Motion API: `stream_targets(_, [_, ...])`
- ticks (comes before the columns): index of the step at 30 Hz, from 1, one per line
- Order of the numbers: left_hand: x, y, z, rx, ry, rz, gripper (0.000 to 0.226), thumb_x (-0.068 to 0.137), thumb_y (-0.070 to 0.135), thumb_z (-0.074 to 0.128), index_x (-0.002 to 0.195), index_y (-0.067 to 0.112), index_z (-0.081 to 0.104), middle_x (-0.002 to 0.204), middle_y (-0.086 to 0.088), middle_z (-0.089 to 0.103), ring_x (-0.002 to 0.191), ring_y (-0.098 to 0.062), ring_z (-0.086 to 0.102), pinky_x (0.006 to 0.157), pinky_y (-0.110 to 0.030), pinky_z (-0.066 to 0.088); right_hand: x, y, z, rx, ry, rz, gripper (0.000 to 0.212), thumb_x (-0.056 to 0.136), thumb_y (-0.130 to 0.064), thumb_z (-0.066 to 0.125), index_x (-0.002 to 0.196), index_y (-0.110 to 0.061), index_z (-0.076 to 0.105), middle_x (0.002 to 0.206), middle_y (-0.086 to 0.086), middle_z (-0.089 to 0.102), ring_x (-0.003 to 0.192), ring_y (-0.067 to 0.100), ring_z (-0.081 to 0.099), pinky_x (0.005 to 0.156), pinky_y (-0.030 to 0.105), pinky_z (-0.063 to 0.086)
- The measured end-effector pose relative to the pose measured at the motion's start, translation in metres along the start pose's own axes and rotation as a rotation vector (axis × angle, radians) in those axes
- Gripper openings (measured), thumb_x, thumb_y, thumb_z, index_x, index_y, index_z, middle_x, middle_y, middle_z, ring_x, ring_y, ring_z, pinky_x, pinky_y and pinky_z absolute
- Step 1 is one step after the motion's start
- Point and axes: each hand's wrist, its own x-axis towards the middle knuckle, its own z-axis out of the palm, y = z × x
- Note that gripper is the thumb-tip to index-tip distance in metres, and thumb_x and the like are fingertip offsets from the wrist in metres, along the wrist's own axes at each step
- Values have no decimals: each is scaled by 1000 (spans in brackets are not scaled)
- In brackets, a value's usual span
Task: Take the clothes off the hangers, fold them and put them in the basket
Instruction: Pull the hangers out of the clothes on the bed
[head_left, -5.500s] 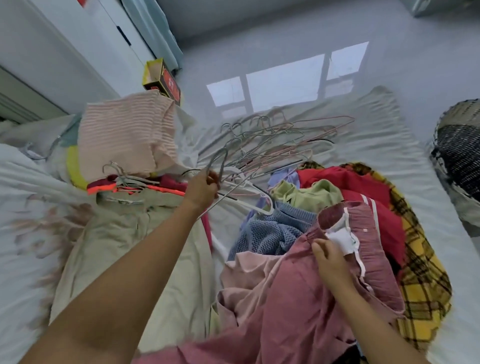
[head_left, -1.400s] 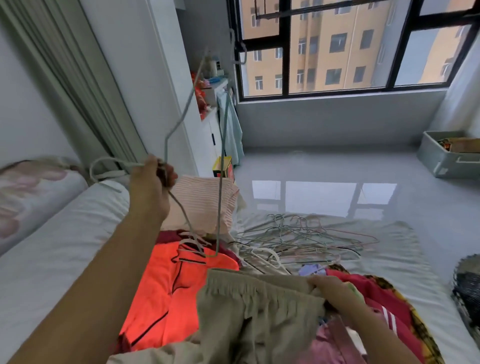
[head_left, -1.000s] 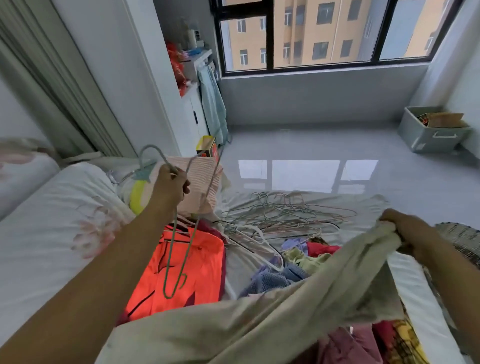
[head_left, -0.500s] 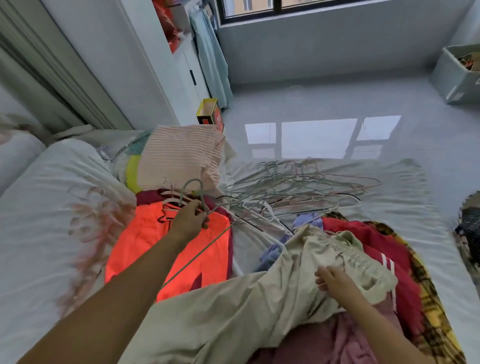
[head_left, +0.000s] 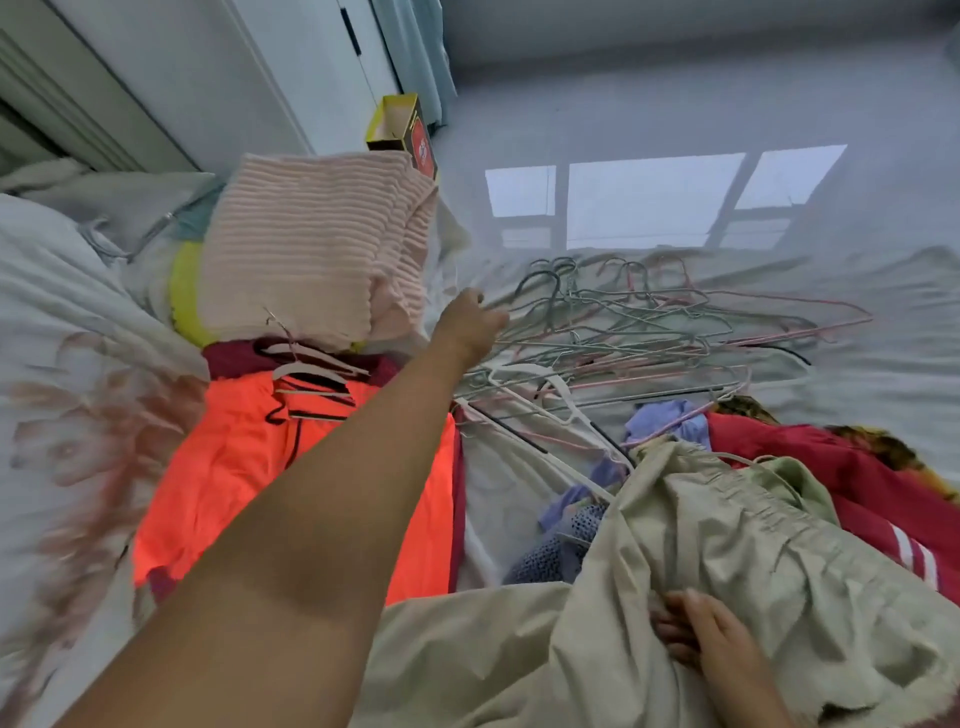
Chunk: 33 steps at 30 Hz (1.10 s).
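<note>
Beige trousers (head_left: 727, 561) lie crumpled across the near part of the bed, off their hanger. My right hand (head_left: 698, 642) grips a fold of them at the bottom right. My left hand (head_left: 470, 322) is stretched far forward to the left edge of a pile of bare wire hangers (head_left: 649, 332); its fingers look loose, with nothing plainly held. An orange garment (head_left: 244, 467) lies left of my arm, with hangers (head_left: 311, 374) at its collar. The basket is out of view.
A folded pink striped stack (head_left: 311, 249) sits at the far left of the bed. Red (head_left: 831, 467), blue knit (head_left: 545, 556) and yellow plaid (head_left: 893, 449) clothes are heaped on the right. A yellow box (head_left: 400, 124) stands on the glossy floor beyond the bed.
My left hand carried the wire hanger forward and now reaches into the hanger pile without it. The right hand slid down the beige trousers. The view dropped toward the bed.
</note>
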Motion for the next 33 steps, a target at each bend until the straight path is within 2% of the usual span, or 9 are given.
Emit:
stream_targets(4, [-10,-109,18,47,-43,-186,31,90,9,57,115,-8,55,117,-23,59,104,-29,56,77,-29,35,13,20,7,-13,52,18,28,98,-8,40,81,5,58,44,3,60,34,1,52,35,12,39])
stream_targets(10, [-25,-259,-20,183,37,-511,47,89,8,58,130,-8,41,133,-28,46,123,-37,45,98,-37,34,33,27,19,10,97,92,33,98,-19,45,76,1,59,41,2,60,34,3,52,34,12,41])
stream_targets(15, [15,-297,-66,379,227,-280,61,80,4,67,132,-9,38,135,-30,42,126,-42,39,106,-43,29,30,24,41,37,124,89,30,98,-18,45,81,2,60,49,4,65,38,4,57,36,12,44])
stream_targets(20, [70,-298,-74,462,176,-161,79,77,18,74,140,-2,29,143,-23,36,133,-36,35,107,-47,32,27,30,47,-62,217,-20,29,95,-13,49,74,0,63,50,1,65,36,-4,53,38,6,40])
stream_targets(22, [74,-293,-75,574,238,-170,74,75,24,76,133,-1,37,134,-26,44,125,-41,41,100,-48,36,29,35,47,-105,221,-55,38,94,-15,52,61,-11,70,57,-4,68,41,-6,54,42,4,42])
stream_targets(24, [71,-295,-81,611,323,-169,64,75,29,76,124,-2,47,122,-29,52,116,-46,47,93,-48,40,30,38,47,-142,249,-84,32,94,-14,51,68,-11,70,51,-17,64,43,-10,53,44,1,39])
stream_targets(26, [59,-309,-92,540,253,-124,46,78,29,74,106,-4,59,104,-30,59,103,-46,54,81,-45,44,28,37,48,-151,239,-94,26,95,-12,50,76,-5,65,44,-19,60,42,-12,51,43,0,38])
stream_targets(29, [26,-331,-118,404,22,-49,19,85,19,68,84,2,60,74,-15,54,74,-30,56,59,-32,34,22,35,49,-98,187,-42,32,96,-16,48,70,-7,65,56,-3,68,42,-7,55,40,6,42])
stream_targets(33, [-14,-328,-169,233,-28,-23,25,89,10,59,68,12,46,58,-11,49,41,-3,49,48,-18,35,7,25,49,-92,183,-36,25,97,-14,46,82,-3,63,58,1,70,53,-2,61,53,7,47])
